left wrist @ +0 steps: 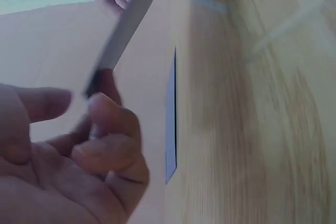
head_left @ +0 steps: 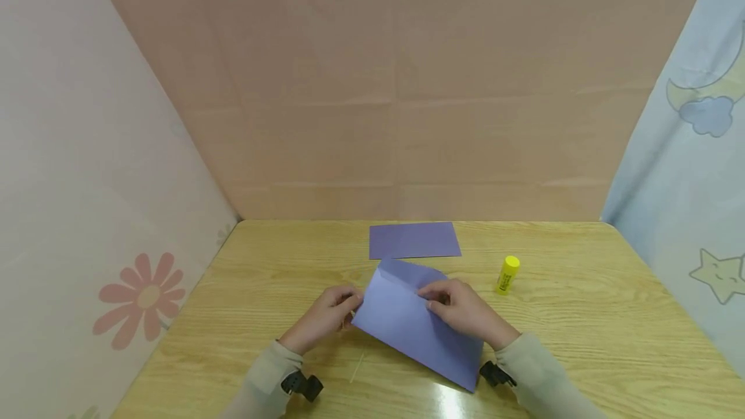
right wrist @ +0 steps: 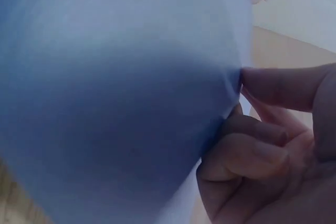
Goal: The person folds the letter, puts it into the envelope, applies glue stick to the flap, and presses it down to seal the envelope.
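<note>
A purple paper envelope (head_left: 407, 322) is held tilted over the front of the table, with its flap (head_left: 410, 270) raised at the far side. My right hand (head_left: 460, 306) pinches the envelope's upper edge near the flap, thumb on the near face; the right wrist view shows the paper (right wrist: 115, 103) creasing at the thumb tip. At the left edge, my left hand (head_left: 328, 315) has its fingers curled at the envelope's side. In the left wrist view the envelope (left wrist: 123, 30) appears edge-on against those fingers, with the thumb a little apart from it.
Behind the envelope a flat purple rectangle of paper (head_left: 414, 240) lies on the wooden table (head_left: 279, 257). A yellow glue stick (head_left: 508, 275) stands upright to the right of my right hand. A thin pale stick (head_left: 357, 367) lies near the front. Fabric walls close off the back and sides.
</note>
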`<state>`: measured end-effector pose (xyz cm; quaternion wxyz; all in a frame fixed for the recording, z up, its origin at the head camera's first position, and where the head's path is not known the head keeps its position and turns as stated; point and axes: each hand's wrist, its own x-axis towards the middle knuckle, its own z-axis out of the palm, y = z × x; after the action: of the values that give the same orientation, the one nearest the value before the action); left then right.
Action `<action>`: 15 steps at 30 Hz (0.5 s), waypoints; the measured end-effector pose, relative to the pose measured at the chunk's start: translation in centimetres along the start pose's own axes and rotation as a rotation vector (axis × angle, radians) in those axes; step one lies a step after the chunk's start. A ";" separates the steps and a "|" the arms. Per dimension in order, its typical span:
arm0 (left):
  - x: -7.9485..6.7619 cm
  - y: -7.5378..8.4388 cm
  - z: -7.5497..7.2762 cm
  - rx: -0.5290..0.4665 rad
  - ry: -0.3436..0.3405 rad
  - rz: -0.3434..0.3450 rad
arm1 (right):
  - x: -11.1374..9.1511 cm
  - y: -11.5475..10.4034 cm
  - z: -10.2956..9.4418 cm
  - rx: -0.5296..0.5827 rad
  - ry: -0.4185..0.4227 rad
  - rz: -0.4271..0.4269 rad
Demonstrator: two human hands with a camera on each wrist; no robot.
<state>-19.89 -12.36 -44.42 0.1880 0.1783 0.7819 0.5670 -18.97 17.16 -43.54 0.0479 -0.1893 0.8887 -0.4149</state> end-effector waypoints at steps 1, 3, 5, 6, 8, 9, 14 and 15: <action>0.0 -0.1 0.0 0.023 -0.002 -0.006 | 0.1 0.0 0.1 -0.024 -0.005 -0.004; 0.0 -0.3 0.1 0.081 -0.009 -0.011 | 0.1 0.0 0.4 -0.061 0.005 -0.012; 0.0 -0.5 0.2 0.132 -0.015 -0.019 | 0.2 0.1 0.7 -0.091 0.025 -0.021; 0.0 -0.5 0.3 0.152 -0.016 -0.024 | 0.2 0.0 0.8 -0.099 0.035 -0.023; -0.1 -0.7 0.4 0.191 -0.009 -0.034 | 0.2 0.1 1.0 -0.108 0.054 -0.028; -0.1 -0.7 0.5 0.202 -0.003 -0.040 | 0.2 0.1 1.0 -0.108 0.058 -0.028; -0.3 -0.9 0.8 0.276 0.037 -0.075 | 0.1 0.5 1.0 -0.091 0.044 -0.047; -0.3 -1.0 0.8 0.291 0.045 -0.083 | 0.1 0.6 1.0 -0.098 0.044 -0.054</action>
<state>-19.29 -12.13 -45.53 0.1657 0.1582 0.8665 0.4434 -18.97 16.80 -44.63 0.0079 -0.2063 0.9033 -0.3762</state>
